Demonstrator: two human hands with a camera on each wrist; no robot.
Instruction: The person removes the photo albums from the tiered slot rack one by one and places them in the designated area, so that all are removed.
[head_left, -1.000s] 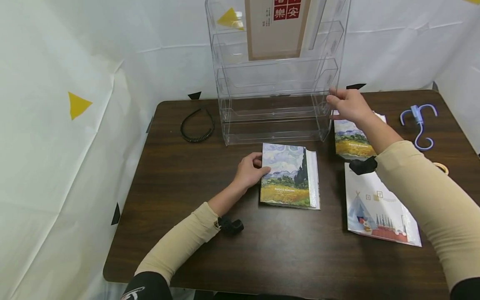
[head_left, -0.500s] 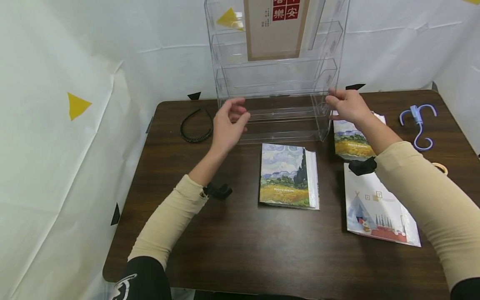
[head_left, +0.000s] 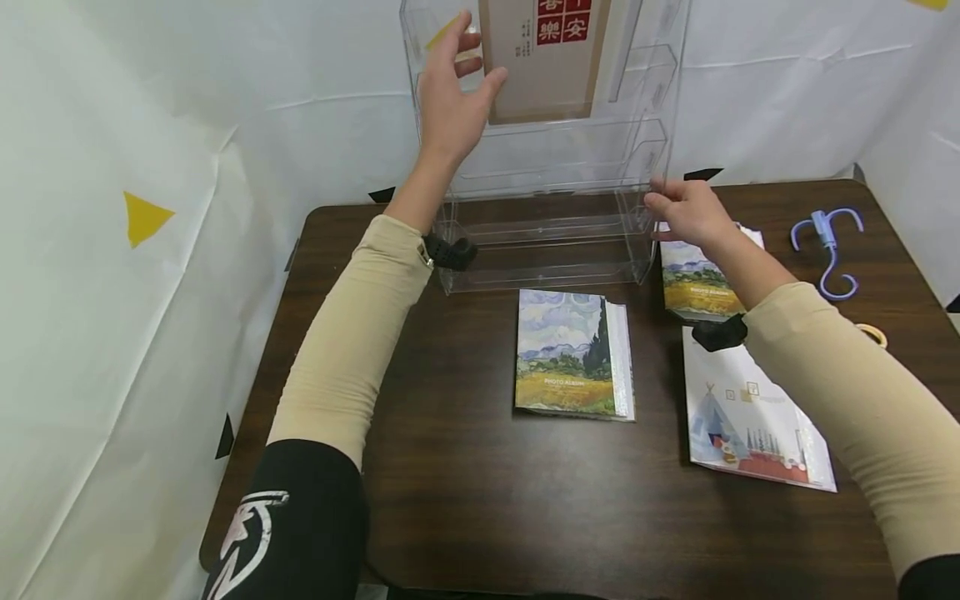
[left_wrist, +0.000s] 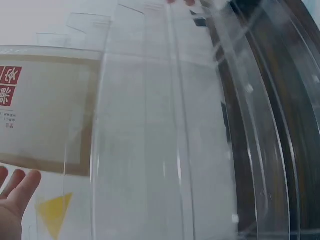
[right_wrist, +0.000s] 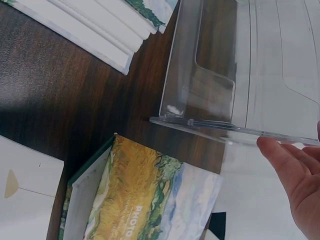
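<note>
A clear acrylic tiered rack (head_left: 555,150) stands at the back of the table, with a tan book (head_left: 540,71) bearing red squares in its upper part. My left hand (head_left: 453,104) is raised in front of the rack's upper left, fingers spread and holding nothing, beside the tan book. In the left wrist view its fingertips (left_wrist: 25,190) are just below the book. My right hand (head_left: 692,215) pinches the side panel of the rack at its lower right. A photo album (head_left: 562,354) with a painted landscape cover lies in front of the rack.
To the right lie a second photo album (head_left: 697,279), partly behind my right arm, and a white album (head_left: 750,425) with a tent picture. Farther right are a blue hook (head_left: 827,237) and a tan ring (head_left: 872,335). My left arm crosses over the table's left side.
My left hand has left the front photo album and risen past the rack's lower tiers to its upper left. The right hand keeps its place at the rack's side.
</note>
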